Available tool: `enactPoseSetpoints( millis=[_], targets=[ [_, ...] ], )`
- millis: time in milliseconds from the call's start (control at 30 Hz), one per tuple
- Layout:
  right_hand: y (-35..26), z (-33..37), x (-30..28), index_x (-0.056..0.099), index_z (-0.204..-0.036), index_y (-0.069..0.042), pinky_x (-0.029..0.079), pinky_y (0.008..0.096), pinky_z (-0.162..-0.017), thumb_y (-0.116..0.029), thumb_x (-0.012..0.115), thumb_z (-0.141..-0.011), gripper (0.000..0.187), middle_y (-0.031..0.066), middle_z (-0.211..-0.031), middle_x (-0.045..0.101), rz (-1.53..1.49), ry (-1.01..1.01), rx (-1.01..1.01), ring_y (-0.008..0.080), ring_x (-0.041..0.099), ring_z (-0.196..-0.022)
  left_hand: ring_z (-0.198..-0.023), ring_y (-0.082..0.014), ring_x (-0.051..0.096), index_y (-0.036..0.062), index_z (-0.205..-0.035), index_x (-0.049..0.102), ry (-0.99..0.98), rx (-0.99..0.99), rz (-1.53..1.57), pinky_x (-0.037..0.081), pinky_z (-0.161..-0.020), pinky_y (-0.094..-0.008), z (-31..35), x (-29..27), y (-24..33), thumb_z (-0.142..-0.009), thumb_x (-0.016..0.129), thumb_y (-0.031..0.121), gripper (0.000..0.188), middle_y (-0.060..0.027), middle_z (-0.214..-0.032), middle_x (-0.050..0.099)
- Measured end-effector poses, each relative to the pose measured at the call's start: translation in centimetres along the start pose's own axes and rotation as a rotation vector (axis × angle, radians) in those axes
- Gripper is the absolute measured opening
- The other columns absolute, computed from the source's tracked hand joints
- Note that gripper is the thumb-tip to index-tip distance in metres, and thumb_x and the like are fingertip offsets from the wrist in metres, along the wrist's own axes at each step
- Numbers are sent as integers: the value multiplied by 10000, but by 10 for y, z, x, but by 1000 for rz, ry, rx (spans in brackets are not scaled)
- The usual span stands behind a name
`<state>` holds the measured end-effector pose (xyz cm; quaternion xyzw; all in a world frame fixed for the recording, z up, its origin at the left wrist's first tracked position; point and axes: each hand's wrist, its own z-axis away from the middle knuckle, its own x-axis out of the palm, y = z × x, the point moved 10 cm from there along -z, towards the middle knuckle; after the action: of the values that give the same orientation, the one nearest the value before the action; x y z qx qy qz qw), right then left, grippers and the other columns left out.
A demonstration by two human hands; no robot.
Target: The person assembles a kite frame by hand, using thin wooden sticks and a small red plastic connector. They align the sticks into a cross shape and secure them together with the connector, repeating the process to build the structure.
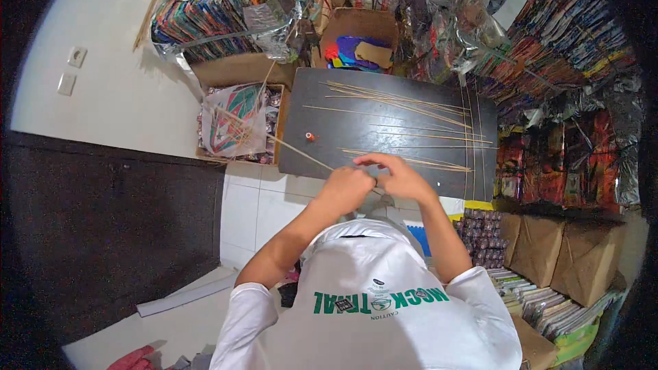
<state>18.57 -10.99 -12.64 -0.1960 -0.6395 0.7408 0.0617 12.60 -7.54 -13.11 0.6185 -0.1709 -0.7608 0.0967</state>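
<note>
Both my hands are close together at the near edge of a dark table. My left hand is closed around a thin bamboo stick, which slants up and left over the table's left edge. My right hand touches or nearly touches it, its index finger curved over the left hand and the other fingers bent in. What the right fingers pinch is too small to make out. Several thin bamboo sticks lie across the tabletop, with more sticks near my hands. A small orange-red spool stands left of them.
A box at the table's left holds wrapped items under a printed sheet. Behind the table is an open carton with colourful pieces. Plastic-wrapped stacks rise behind and right. Brown paper packages sit at the right.
</note>
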Motion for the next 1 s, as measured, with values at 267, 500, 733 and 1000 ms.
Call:
enactPoseSetpoints(
  millis=[267, 500, 733, 1000],
  targets=[
    [1, -22, -31, 623, -1285, 6, 467, 349, -1036, 13, 501, -885, 418, 124, -1211, 685, -160, 24, -12, 195, 635, -1152, -755, -329, 724, 73, -727, 731, -85, 231, -194, 562, -732, -452, 11, 5, 32, -727, 682, 120, 67, -142, -762, 721],
    [-28, -67, -19, 583, -1336, 1, 503, 328, -971, -226, 599, -1018, 391, 107, -1145, 711, -263, -15, -8, 174, 654, -1090, -726, -292, 722, 76, -697, 732, -93, 428, -199, 558, -733, -438, 16, 11, 73, -725, 676, 146, 94, -126, -711, 708],
    [-53, -87, -4, 617, -1281, -21, 549, 280, -778, -209, 608, -1011, 329, 68, -969, 725, -348, -90, -46, 122, 683, -815, -766, -293, 713, 71, -715, 730, -63, 453, -202, 524, -856, -438, 23, 15, 85, -714, 671, 147, 97, -128, -734, 706],
    [-56, -64, -47, 672, -1184, -40, 532, 236, -643, -193, 606, -1011, 240, 30, -876, 693, -351, 94, 15, 84, 637, -702, -1016, -274, 635, 83, -960, 697, 492, 424, -22, 466, -954, -428, 47, -139, 61, -744, 706, 104, 218, -89, -1026, 679]
  ],
)
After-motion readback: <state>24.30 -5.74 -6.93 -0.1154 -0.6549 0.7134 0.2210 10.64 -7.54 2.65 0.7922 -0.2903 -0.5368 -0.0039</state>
